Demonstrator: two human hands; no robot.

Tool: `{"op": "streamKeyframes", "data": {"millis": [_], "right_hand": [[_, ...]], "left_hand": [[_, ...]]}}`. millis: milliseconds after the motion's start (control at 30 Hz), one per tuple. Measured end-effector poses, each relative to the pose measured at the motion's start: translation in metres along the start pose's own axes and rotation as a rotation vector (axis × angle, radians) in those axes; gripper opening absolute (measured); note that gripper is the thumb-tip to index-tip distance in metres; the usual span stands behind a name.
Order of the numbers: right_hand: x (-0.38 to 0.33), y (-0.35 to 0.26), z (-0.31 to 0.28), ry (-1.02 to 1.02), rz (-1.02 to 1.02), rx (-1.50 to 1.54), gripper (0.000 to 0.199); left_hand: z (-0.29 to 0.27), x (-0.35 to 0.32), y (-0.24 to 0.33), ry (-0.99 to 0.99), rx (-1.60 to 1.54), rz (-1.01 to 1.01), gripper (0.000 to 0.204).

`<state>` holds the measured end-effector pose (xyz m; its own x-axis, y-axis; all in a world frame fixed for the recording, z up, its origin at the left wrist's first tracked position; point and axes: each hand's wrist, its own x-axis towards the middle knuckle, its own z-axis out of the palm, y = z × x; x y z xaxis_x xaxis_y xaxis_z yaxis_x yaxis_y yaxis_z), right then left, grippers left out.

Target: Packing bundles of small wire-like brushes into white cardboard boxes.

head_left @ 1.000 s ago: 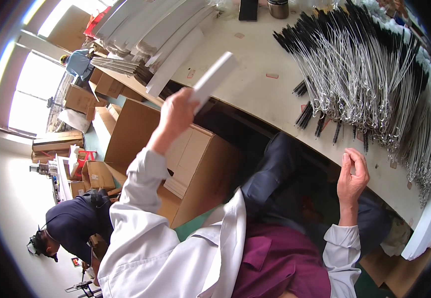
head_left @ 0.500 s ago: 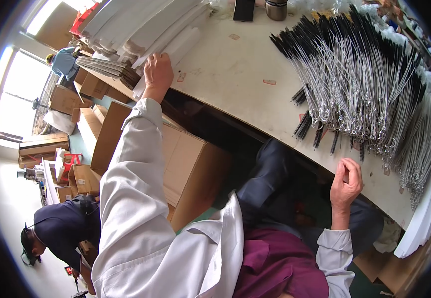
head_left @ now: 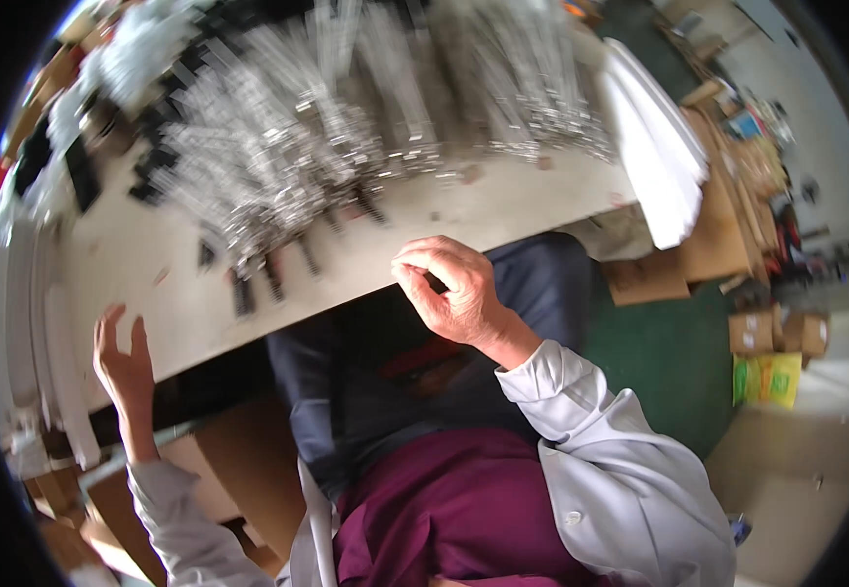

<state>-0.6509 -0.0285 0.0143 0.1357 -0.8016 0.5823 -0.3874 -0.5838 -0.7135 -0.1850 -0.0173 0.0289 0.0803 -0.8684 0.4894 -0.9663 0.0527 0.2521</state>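
My left hand [head_left: 123, 370] is raised at the table's left front edge, thumb and fingers apart, with nothing in it. My right hand [head_left: 452, 293] hovers over the table's front edge near the middle. Its fingers are curled and the thumb tip meets them; no object shows between them. Beyond both hands, a large heap of wire-handled brushes [head_left: 297, 147] lies on the pale table [head_left: 190, 303], blurred by motion. Their looped wire ends point toward me, and several black bristle ends [head_left: 241, 293] stick out at the heap's near side.
Long white strips stand stacked at the table's left end [head_left: 22, 313], and more white sheets [head_left: 654, 147] hang over its right end. A dark flat object [head_left: 82, 174] lies at the far left. Cardboard boxes [head_left: 248, 460] stand below left; others [head_left: 777, 333] are at the right.
My view has swung to the right. My left hand has left the white strips and its fingers are apart. My right hand has come over the table edge, still curled.
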Motion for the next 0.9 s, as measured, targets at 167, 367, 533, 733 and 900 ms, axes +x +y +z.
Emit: {"op": "streamKeyframes", "data": {"millis": [167, 367, 533, 733, 900], "right_hand": [[-0.009, 0.053, -0.142, 0.239, 0.045, -0.621, 0.015], [-0.040, 0.107, -0.296, 0.166, 0.515, -1.390, 0.065], [-0.053, 0.124, -0.322, 0.074, 0.482, -1.478, 0.070], [-0.059, 0.133, -0.326, 0.113, 0.406, -1.517, 0.061], [-0.059, 0.133, -0.331, 0.173, 0.370, -1.476, 0.058]], "left_hand": [[0.051, -0.002, 0.092, 0.001, -0.265, -0.009, 0.025], [0.088, -0.010, 0.121, 0.021, -0.339, -0.018, 0.021], [0.098, -0.017, 0.120, 0.112, -0.292, -0.070, 0.021], [0.100, -0.016, 0.123, 0.110, -0.221, -0.041, 0.021], [0.099, -0.016, 0.128, 0.113, -0.210, -0.040, 0.021]]}}
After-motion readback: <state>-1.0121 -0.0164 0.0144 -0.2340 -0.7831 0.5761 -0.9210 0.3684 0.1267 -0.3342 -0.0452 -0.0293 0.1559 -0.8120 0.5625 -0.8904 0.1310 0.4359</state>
